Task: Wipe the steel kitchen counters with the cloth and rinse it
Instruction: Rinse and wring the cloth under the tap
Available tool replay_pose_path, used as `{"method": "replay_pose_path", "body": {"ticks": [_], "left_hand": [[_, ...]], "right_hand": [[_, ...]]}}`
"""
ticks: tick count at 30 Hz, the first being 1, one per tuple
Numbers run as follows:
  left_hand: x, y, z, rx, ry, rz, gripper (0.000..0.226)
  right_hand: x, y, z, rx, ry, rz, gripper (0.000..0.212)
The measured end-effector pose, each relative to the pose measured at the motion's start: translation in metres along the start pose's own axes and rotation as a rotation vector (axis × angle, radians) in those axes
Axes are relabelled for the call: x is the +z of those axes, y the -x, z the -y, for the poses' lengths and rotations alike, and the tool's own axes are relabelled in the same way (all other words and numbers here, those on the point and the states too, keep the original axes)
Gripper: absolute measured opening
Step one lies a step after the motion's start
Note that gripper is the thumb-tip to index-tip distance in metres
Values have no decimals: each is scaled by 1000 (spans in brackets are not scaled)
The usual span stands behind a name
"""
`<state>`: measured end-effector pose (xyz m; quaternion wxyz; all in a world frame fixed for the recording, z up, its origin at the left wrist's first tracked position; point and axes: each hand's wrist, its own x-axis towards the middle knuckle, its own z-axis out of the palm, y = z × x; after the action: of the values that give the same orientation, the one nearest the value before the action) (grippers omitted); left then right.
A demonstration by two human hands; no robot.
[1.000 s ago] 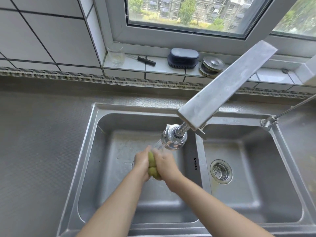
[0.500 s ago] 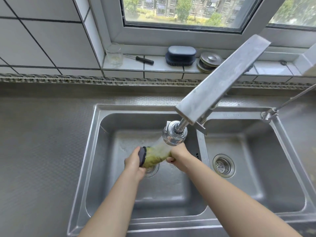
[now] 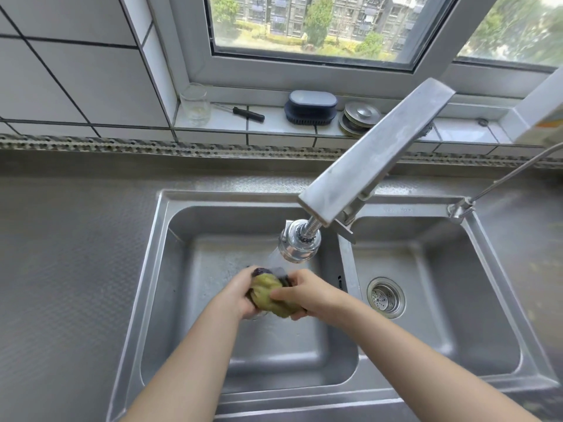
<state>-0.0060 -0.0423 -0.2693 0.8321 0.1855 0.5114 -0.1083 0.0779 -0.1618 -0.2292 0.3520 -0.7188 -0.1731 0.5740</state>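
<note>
Both hands met over the left basin (image 3: pixel 195 345) of the double steel sink, the left hand (image 3: pixel 236 295) and the right hand (image 3: pixel 307 295) pressed to either side of a bunched yellow-green cloth (image 3: pixel 269 295) with a dark purple edge at its far side. The fingers (image 3: pixel 281 295) of each hand were curled tight around the cloth, which sat just below the round spray head (image 3: pixel 300 240) of the faucet, in the stream of water. The long flat faucet arm (image 3: pixel 374 147) slanted from the far right across the divider between the basins, leaving little headroom above the hands. The left basin had open floor near and to the left of the hands, its rim running close to the near edge of the frame. The right basin (image 3: pixel 457 315) held only its strainer drain (image 3: pixel 385 296), set toward its left side. Textured steel counter (image 3: pixel 70 254) spread wide to the left of the sink, and a narrower strip lay to the right. On the tiled window ledge (image 3: pixel 274 124) beyond, from left to right, stood a clear glass (image 3: pixel 195 104), a dark-handled tool (image 3: pixel 243 112) lying flat, a blue scrub brush (image 3: pixel 311 107) and stacked steel sink stoppers (image 3: pixel 359 117).
</note>
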Motion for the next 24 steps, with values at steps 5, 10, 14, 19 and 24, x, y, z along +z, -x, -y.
{"method": "replay_pose_path", "body": {"ticks": [5, 10, 14, 19, 24], "left_hand": [[0, 16, -3, -47, -68, 327, 35], [14, 28, -7, -4, -202, 328, 30], [2, 33, -5, 37, -253, 208, 32], [-22, 39, 0, 4, -360, 139, 26], [-22, 52, 5, -30, -489, 231, 24]], "right_hand": [[-38, 5, 16, -173, 208, -306, 16], [-54, 7, 30, -187, 276, -394, 7], [-87, 6, 33, -173, 539, -475, 21], [-103, 11, 29, -142, 605, -469, 26], [-57, 23, 17, -213, 873, 17, 86]]}}
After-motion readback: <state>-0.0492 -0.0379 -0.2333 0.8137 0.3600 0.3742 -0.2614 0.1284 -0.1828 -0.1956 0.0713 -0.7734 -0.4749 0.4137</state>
